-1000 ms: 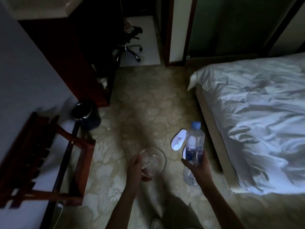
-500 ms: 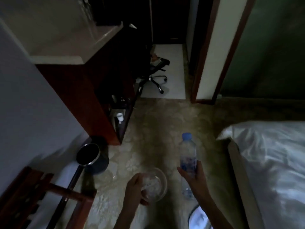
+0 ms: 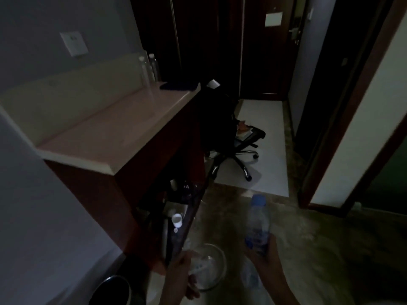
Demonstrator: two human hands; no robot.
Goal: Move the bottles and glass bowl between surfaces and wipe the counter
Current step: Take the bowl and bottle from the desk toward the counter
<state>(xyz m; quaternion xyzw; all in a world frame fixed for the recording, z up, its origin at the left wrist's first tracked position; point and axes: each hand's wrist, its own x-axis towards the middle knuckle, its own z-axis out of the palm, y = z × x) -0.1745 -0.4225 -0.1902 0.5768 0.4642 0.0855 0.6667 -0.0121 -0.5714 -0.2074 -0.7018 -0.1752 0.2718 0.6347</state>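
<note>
Hands carry things — left hand (image 3: 178, 276) glass bowl (image 3: 208, 266), right hand (image 3: 267, 264) bottle (image 3: 257, 225).

Chair (image 3: 240, 142) — black, on castors, standing on pale tile floor (image 3: 266, 155) beyond the cabinet; something lies on its seat, too dim to tell
Bin (image 3: 111, 290) — dark, round, at the bottom edge by the wall
Wall plate (image 3: 74, 43) — pale, on the grey wall
Door (image 3: 284, 47) — dark, far end, a white sign (image 3: 273, 19) on it and a metal handle (image 3: 294, 33) just beside
Carpet (image 3: 319, 238) — patterned, in the foreground
</note>
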